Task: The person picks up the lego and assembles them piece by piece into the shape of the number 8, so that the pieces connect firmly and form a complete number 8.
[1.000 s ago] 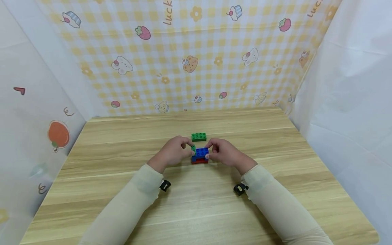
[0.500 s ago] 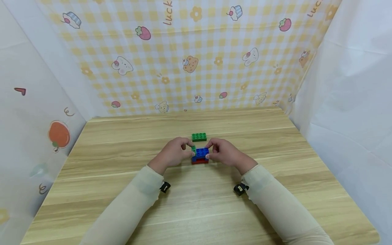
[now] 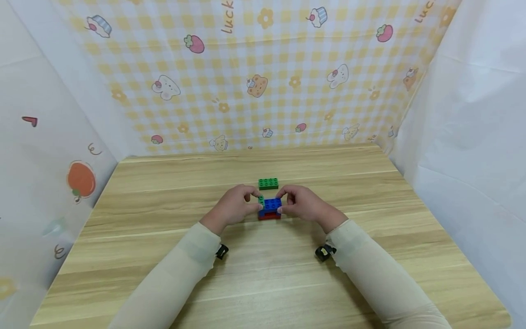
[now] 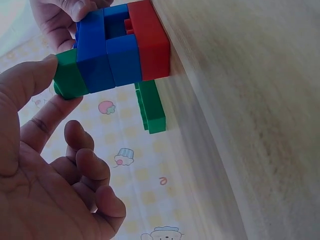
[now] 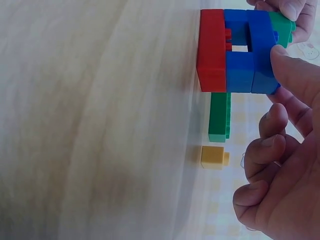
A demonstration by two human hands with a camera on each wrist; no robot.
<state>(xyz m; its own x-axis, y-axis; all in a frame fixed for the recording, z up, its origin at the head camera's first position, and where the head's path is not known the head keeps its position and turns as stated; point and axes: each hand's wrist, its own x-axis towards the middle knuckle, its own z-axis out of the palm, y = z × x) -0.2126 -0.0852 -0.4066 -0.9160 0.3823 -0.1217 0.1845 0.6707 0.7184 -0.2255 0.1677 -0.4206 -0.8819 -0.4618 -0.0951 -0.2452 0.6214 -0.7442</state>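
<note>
A stack of toy building bricks stands on the table in front of me. Its base is a red brick (image 5: 212, 52), with two small blue bricks (image 4: 123, 60) spaced apart on it and a long blue brick (image 3: 272, 204) bridging them. On the left end of that bridge sits a small green brick (image 4: 71, 74). Thumb and index finger of my left hand (image 3: 236, 205) pinch the small green brick. At the opposite end, my right hand (image 3: 306, 205) pinches the long blue brick between thumb and index finger, the other fingers loosely bent.
Just behind the stack lies a longer green brick (image 3: 268, 184). A small yellow brick (image 5: 213, 157) shows beyond it in the right wrist view; the head view does not show it. A checked cloth (image 3: 255, 59) hangs behind the wooden table (image 3: 263, 283).
</note>
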